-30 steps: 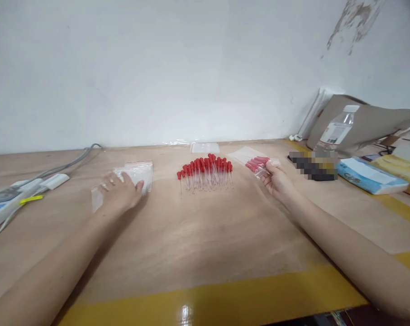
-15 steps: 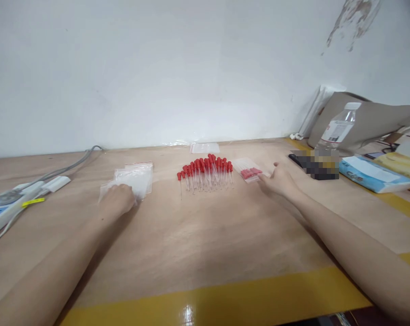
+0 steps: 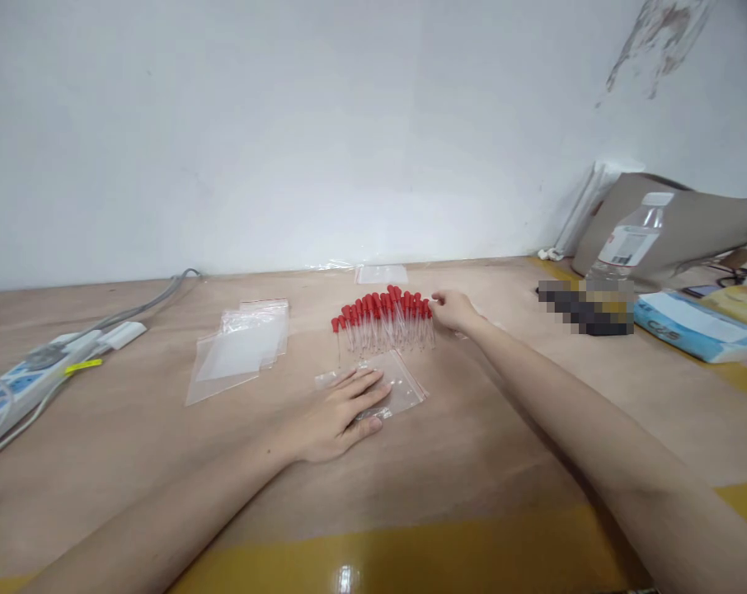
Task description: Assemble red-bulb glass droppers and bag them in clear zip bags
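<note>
Beyond the front edge of the brown tabletop (image 3: 460, 470), a clear plastic zip bag (image 3: 406, 384) is partly covered by the flattened, finger-spread left hand (image 3: 337, 415); wrinkles could be caused by dragging. Just behind, toward the back edge, red-bulbed, clear-stemmed droppers (image 3: 382, 313) are fanned; some could be knocked askew by the curled right hand (image 3: 453, 310), whose grip cannot be told.
</note>
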Demonstrator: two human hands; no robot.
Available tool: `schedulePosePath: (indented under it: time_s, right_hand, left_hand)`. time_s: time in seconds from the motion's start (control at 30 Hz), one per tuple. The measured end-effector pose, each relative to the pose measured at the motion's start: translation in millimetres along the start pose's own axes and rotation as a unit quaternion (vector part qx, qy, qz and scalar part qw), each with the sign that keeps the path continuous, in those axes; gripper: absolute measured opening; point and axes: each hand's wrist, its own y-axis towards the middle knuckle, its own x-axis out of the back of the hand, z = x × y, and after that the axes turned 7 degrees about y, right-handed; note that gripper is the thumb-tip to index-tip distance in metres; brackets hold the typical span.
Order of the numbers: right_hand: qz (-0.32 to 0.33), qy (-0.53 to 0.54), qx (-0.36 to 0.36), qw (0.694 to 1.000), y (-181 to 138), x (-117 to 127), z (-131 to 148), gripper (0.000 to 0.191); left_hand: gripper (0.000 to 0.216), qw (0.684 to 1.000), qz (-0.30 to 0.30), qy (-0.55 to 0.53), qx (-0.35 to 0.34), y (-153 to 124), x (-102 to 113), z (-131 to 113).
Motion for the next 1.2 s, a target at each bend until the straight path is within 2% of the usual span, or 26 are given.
schedulePosePath:
  time_s: [0.13,0.2,0.33,0.5,0.63,0.77,0.93,1.03,1.1,1.2]
  right_hand:
    - [0.007,0.03,-0.04,0.999,12.2,-9.9,3.4,0.009]
    - [0.001,0.053,-0.059,0.997,13.4,-12.0,4.5,0.007]
    - [-0.029,0.117,-0.085,0.989,10.4,-6.2,7.9,0.011]
    - [-0.049,0.218,-0.095,0.97,-15.9,17.1,8.8,0.02]
    - [-0.039,0.382,-0.115,0.916,-56.1,26.4,0.1,0.016]
    - [-0.024,0.453,-0.129,0.882,-84.4,20.9,-9.8,0.014]
    - [0.017,0.504,-0.144,0.851,-96.1,15.1,-12.4,0.015]
    - [0.08,0.519,-0.15,0.838,-102.4,17.1,-12.1,0.02]
    - [0.151,0.493,-0.136,0.846,-106.6,19.8,-12.8,0.025]
    - [0.24,0.402,-0.076,0.88,-110.6,22.9,-13.8,0.03]
  left_hand:
    - [0.044,0.998,-0.024,-0.032,-0.039,0.0,2.9,-0.7]
    - [0.04,0.996,-0.073,-0.046,-0.033,0.3,2.5,-2.7]
    - [0.03,0.983,-0.175,-0.047,0.022,0.4,-3.1,-3.2]
    - [0.037,0.986,-0.152,-0.046,0.05,1.5,-5.2,0.1]
    - [0.039,0.989,-0.132,-0.049,0.043,2.6,-4.2,1.4]
    - [0.04,0.989,-0.128,-0.051,0.046,2.2,-4.5,2.0]
    - [0.041,0.99,-0.122,-0.053,0.042,2.0,-5.5,3.2]
    - [0.042,0.991,-0.119,-0.053,0.031,2.4,-5.0,2.8]
    - [0.043,0.991,-0.115,-0.056,0.025,2.8,-4.0,1.8]
    - [0.046,0.992,-0.108,-0.061,0.025,3.6,-2.7,0.2]
